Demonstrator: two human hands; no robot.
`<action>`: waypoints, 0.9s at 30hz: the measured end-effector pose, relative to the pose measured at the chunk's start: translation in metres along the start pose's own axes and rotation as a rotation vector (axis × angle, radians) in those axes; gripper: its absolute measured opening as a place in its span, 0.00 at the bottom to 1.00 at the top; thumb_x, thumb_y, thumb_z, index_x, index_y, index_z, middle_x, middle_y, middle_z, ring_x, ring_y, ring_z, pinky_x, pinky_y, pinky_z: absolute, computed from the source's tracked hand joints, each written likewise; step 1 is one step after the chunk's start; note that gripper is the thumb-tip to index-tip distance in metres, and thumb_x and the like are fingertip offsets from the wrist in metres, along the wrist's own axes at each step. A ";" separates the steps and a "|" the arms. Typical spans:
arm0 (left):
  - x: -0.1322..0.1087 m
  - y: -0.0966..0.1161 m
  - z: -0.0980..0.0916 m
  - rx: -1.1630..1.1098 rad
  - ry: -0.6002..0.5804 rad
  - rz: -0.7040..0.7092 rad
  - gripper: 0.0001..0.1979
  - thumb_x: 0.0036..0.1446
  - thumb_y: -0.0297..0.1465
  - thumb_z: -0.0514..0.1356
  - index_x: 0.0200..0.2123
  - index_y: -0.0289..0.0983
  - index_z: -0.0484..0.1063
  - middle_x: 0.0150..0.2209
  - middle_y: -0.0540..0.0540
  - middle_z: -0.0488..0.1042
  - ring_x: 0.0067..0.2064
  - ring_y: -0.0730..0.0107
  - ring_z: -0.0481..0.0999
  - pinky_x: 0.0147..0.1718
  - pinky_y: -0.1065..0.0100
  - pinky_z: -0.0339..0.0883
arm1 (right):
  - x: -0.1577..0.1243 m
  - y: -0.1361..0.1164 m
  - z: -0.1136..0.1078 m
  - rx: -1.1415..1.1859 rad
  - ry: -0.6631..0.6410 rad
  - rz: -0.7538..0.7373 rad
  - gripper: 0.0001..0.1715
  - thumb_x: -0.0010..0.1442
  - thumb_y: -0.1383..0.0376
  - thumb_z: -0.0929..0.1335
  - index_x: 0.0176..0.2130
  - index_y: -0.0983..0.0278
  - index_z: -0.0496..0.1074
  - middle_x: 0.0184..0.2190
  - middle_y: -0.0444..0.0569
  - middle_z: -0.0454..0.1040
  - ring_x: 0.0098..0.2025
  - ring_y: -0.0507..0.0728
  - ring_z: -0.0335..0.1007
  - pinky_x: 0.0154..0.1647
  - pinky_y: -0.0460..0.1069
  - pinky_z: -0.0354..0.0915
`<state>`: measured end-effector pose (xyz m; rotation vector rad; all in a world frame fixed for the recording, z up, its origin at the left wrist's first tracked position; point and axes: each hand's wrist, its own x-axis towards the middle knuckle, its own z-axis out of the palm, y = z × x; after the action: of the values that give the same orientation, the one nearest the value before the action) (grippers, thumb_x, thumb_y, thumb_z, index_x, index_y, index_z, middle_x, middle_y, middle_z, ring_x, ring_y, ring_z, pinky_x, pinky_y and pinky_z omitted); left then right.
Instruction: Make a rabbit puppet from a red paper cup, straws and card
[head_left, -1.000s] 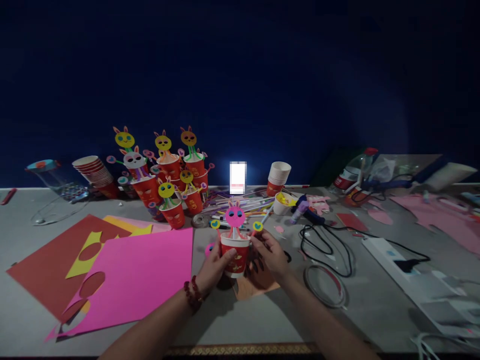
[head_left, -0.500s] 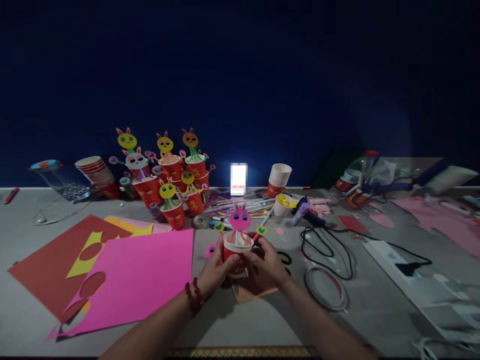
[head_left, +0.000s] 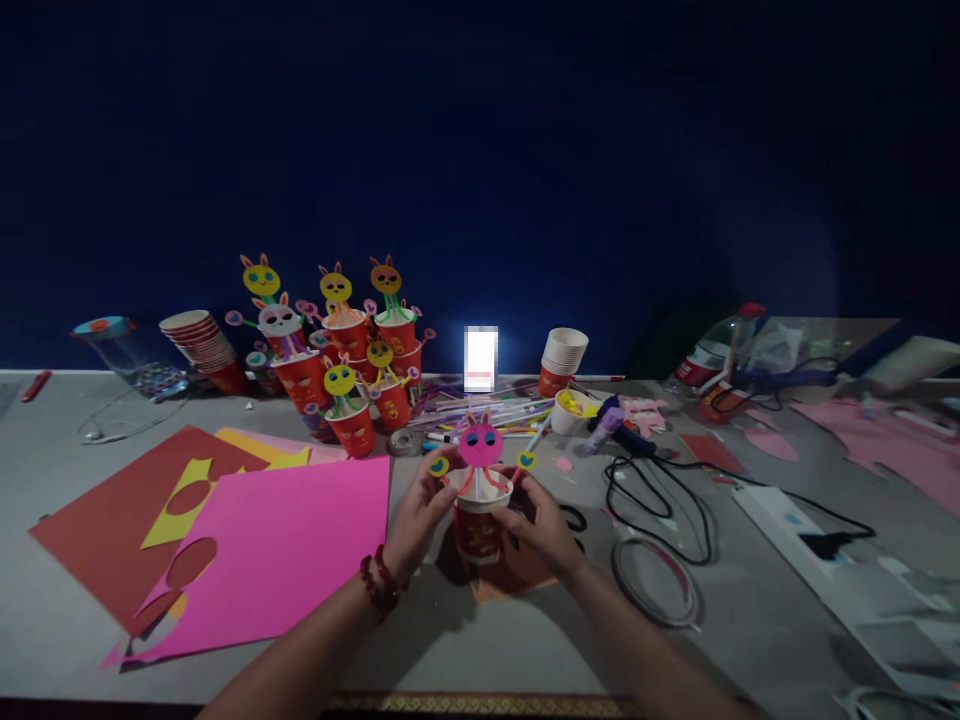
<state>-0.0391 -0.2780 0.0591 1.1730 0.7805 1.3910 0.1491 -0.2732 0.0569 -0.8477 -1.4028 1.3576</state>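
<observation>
Fingers: right hand (head_left: 541,518) gripping red cup (head_left: 478,535); left hand (head_left: 417,515) curled at its rim, grip unclear. Cup at 12 o'clock; pink rabbit (head_left: 480,447) looks assembled, fastening unconfirmed. Similar rabbit cups (head_left: 352,430) stand at 10 o'clock.

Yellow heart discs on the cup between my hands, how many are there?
2: the left disc by the left hand, the right disc above the right hand.

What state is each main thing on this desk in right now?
Nearest cup: upright, pink rabbit above rim
Small white cup: holding yellow scraps
Right cup stack: nested, upright
Left cup stack: nested
Bottle: capped
Yellow paper: hole cut out
Power strip: black plug inserted
</observation>
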 end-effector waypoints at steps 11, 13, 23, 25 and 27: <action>0.021 0.061 0.000 0.291 -0.020 -0.124 0.15 0.53 0.39 0.66 0.40 0.36 0.77 0.40 0.43 0.79 0.43 0.59 0.76 0.40 0.65 0.69 | -0.005 0.006 0.000 -0.169 -0.045 -0.044 0.29 0.53 0.57 0.74 0.52 0.60 0.68 0.51 0.54 0.74 0.52 0.63 0.71 0.54 0.58 0.67; 0.023 0.063 0.001 0.353 -0.036 -0.125 0.14 0.52 0.40 0.66 0.36 0.35 0.78 0.36 0.44 0.79 0.40 0.61 0.76 0.37 0.67 0.69 | -0.006 0.007 0.000 -0.198 -0.035 -0.056 0.29 0.52 0.57 0.74 0.52 0.60 0.69 0.52 0.54 0.73 0.53 0.64 0.70 0.54 0.59 0.66; 0.026 0.072 0.010 0.490 -0.094 -0.050 0.14 0.54 0.40 0.64 0.39 0.36 0.79 0.38 0.45 0.80 0.42 0.60 0.76 0.40 0.66 0.68 | -0.007 0.010 -0.003 -0.199 -0.038 -0.074 0.30 0.54 0.57 0.74 0.54 0.61 0.68 0.52 0.55 0.73 0.52 0.63 0.72 0.53 0.58 0.68; 0.027 0.074 0.012 0.537 -0.117 -0.029 0.13 0.54 0.40 0.64 0.38 0.37 0.79 0.37 0.46 0.80 0.42 0.60 0.76 0.40 0.66 0.68 | -0.006 0.010 -0.003 -0.187 -0.035 -0.085 0.30 0.54 0.57 0.73 0.54 0.61 0.68 0.52 0.55 0.73 0.52 0.63 0.71 0.54 0.58 0.67; 0.028 0.076 0.014 0.572 -0.113 -0.009 0.13 0.54 0.41 0.64 0.34 0.36 0.79 0.34 0.47 0.80 0.40 0.61 0.76 0.39 0.67 0.68 | -0.006 0.011 -0.004 -0.200 -0.028 -0.088 0.30 0.53 0.57 0.74 0.54 0.61 0.69 0.52 0.55 0.74 0.52 0.64 0.71 0.54 0.58 0.67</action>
<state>-0.0475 -0.2664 0.1397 1.6650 1.1415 1.1084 0.1526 -0.2761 0.0444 -0.8883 -1.5983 1.1803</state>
